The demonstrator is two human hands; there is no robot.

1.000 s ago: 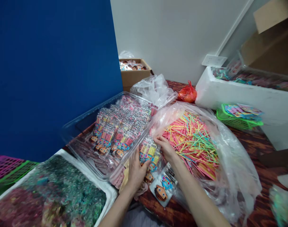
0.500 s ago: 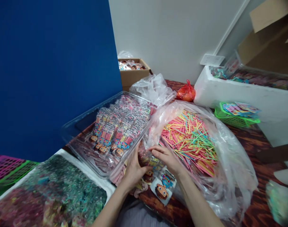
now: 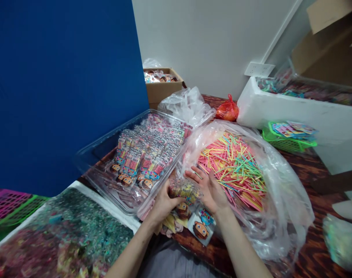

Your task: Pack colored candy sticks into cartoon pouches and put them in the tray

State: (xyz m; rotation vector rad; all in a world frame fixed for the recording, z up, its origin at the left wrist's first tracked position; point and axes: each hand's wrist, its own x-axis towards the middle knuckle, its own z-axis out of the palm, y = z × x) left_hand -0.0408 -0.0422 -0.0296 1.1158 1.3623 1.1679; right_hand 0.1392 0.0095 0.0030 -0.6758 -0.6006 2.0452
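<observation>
Your right hand point(image 3: 212, 195), palm down half a second ago, is now turned up, its grip open beside the sticks point(image 3: 236, 166). Only your left hand point(image 3: 163, 204) seems to grip the packets point(image 3: 186, 192), lower centre.

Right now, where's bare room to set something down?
Bare wood shows between the bag of coloured sticks and the green basket. It's crowded around the left hand and right hand, where packets sit between the clear tray and that bag.
</observation>
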